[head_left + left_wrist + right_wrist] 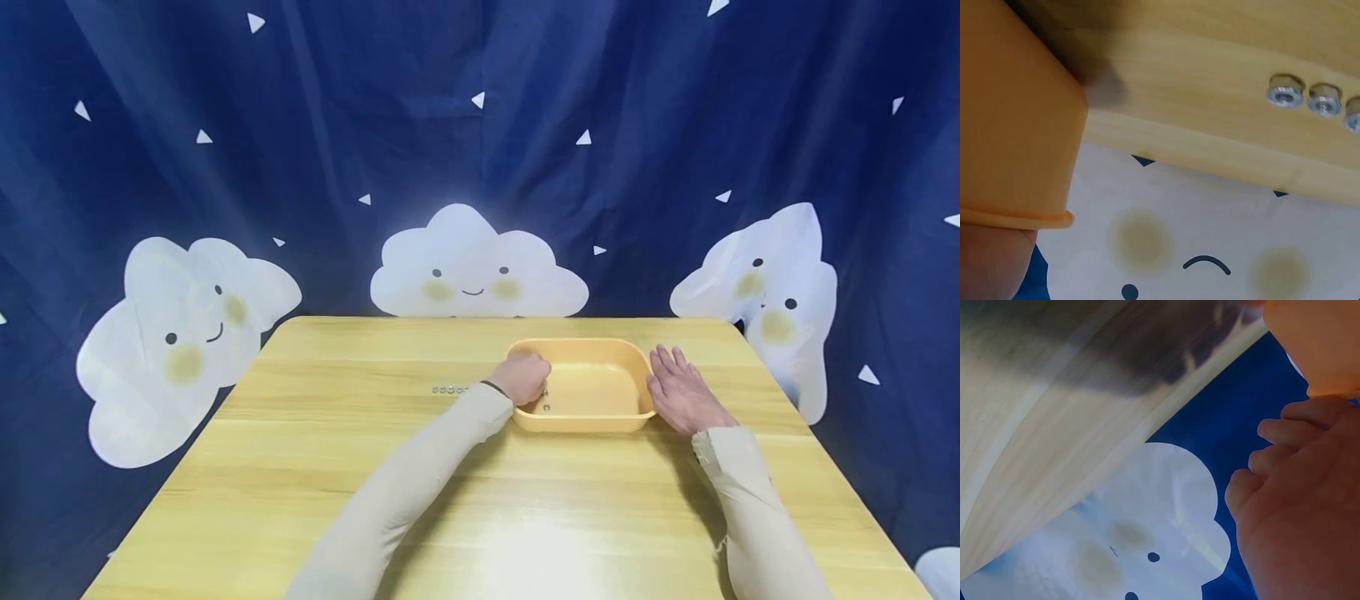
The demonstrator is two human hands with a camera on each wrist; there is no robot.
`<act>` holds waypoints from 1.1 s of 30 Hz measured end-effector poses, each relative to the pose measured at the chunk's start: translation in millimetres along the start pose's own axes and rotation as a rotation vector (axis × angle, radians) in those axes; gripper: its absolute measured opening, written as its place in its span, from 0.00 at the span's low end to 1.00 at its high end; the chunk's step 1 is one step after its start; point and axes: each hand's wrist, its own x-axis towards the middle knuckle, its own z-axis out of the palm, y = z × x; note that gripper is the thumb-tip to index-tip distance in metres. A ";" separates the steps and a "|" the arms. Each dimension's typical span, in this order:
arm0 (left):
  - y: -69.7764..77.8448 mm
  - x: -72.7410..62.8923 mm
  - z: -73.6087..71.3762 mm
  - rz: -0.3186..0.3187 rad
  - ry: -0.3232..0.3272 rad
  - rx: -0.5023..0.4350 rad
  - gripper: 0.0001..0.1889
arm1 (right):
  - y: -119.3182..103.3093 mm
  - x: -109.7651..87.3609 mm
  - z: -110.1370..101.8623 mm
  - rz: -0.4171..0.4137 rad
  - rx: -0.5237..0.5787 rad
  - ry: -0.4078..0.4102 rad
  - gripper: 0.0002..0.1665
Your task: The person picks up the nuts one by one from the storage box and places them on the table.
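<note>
An orange plastic basin (585, 423) sits on the table, right of centre. My left hand (522, 377) reaches over its left rim, fingers curled downward inside; I cannot tell whether they hold anything. Small metal nuts (547, 407) lie on the basin floor beside that hand. Left of the basin, several more flange nuts (1285, 94) form a row on the tabletop, partly behind the left forearm in the head view. With fingers extended, my right hand (686, 396) rests against the basin's right side, also visible beside the orange wall in the right wrist view.
The wooden table (247, 492) ends at a rounded far edge just beyond the basin. Behind it hangs a dark blue curtain (420, 150) with white clouds and triangles. Bright glare lies on the near part of the tabletop.
</note>
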 end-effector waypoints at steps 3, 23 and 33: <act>2.7 -1.3 1.7 -0.006 0.003 -0.018 0.09 | -0.4 -3.5 2.3 -0.002 -0.003 0.003 0.35; 2.3 -1.2 4.7 -0.028 0.036 -0.078 0.12 | 0.1 -1.6 3.1 0.014 0.014 -0.028 0.35; 1.4 -1.2 -0.5 -0.043 0.033 -0.073 0.13 | 0.4 2.7 -0.4 0.010 0.006 -0.038 0.36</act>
